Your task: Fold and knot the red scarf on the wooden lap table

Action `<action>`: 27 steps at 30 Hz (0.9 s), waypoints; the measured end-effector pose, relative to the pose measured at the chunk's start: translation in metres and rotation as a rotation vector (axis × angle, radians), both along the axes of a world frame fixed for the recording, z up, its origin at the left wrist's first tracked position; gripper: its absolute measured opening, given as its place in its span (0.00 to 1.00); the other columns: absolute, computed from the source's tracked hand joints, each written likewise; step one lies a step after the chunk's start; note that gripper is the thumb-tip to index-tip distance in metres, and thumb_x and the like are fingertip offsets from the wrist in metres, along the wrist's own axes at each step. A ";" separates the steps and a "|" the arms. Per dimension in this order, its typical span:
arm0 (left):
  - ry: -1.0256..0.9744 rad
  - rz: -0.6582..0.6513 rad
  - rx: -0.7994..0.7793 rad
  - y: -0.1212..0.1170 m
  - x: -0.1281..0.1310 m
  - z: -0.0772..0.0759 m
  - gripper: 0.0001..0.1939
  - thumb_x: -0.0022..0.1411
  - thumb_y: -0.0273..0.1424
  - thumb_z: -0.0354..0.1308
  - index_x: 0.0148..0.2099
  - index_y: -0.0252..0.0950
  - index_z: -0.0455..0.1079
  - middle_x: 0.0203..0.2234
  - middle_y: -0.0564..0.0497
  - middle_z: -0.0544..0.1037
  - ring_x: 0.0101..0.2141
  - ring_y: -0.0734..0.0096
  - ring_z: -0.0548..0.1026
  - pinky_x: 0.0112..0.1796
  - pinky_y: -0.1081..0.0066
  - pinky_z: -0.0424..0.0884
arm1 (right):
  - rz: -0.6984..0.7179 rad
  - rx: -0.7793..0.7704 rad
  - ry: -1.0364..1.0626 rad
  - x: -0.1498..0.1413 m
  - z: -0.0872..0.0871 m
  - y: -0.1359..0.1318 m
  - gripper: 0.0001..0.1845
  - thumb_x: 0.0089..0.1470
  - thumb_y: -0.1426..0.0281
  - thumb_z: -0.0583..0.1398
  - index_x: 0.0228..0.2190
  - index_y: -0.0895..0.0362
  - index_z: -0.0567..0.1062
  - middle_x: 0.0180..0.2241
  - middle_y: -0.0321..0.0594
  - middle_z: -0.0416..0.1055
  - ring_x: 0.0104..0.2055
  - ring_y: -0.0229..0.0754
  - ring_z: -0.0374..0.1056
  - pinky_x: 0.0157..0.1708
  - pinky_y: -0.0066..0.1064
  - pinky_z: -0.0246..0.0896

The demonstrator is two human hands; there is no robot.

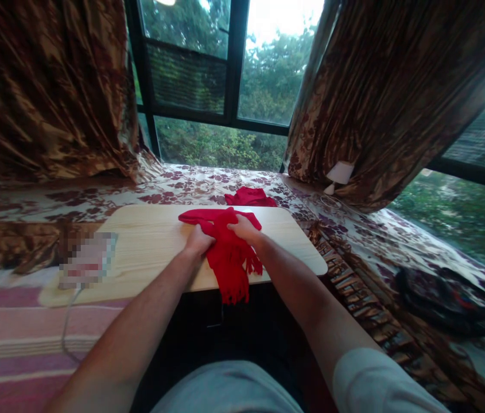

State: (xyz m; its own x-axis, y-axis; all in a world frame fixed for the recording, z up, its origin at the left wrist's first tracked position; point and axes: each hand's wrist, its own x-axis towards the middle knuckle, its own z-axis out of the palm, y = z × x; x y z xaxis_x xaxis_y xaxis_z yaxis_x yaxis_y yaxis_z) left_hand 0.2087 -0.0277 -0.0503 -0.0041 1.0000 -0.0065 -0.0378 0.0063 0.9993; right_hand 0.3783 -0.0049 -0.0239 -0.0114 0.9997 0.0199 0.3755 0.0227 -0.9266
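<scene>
A red fringed scarf (229, 261) lies bunched on the light wooden table (147, 252), its tasselled ends hanging over the near edge. My left hand (200, 240) grips the scarf's left side, fingers closed on the cloth. On the other side my right hand (245, 227) pinches the scarf near its upper middle. A flat folded stretch of the red cloth reaches left past my left hand. Parts of my fingertips are hidden in the fabric.
Another red cloth (251, 197) rests just beyond the table on the flowered cover. A blurred-out device (86, 261) with a cable sits at the table's left end. A small white lamp (339, 173) stands by the curtain, and a dark bag (449, 301) lies at right.
</scene>
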 end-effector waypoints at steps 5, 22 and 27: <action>-0.151 0.087 -0.023 0.000 -0.003 -0.005 0.28 0.35 0.22 0.65 0.43 0.38 0.67 0.33 0.49 0.80 0.34 0.60 0.80 0.37 0.63 0.77 | -0.356 0.214 -0.242 0.016 0.038 0.030 0.22 0.51 0.76 0.59 0.49 0.55 0.75 0.43 0.44 0.78 0.46 0.47 0.74 0.50 0.38 0.68; -0.209 -0.261 -0.158 0.005 -0.008 0.017 0.25 0.30 0.19 0.70 0.37 0.32 0.78 0.31 0.44 0.83 0.35 0.49 0.82 0.40 0.55 0.79 | 0.205 0.186 -0.838 -0.017 0.026 0.041 0.21 0.47 0.79 0.63 0.45 0.58 0.78 0.44 0.47 0.80 0.44 0.51 0.74 0.41 0.31 0.64; -0.352 -0.215 -0.086 0.006 -0.009 0.006 0.32 0.32 0.19 0.71 0.46 0.34 0.79 0.36 0.43 0.84 0.42 0.47 0.82 0.45 0.54 0.78 | -0.029 0.261 -0.866 -0.008 0.036 0.045 0.25 0.55 0.78 0.56 0.55 0.60 0.71 0.48 0.49 0.77 0.46 0.47 0.73 0.42 0.29 0.63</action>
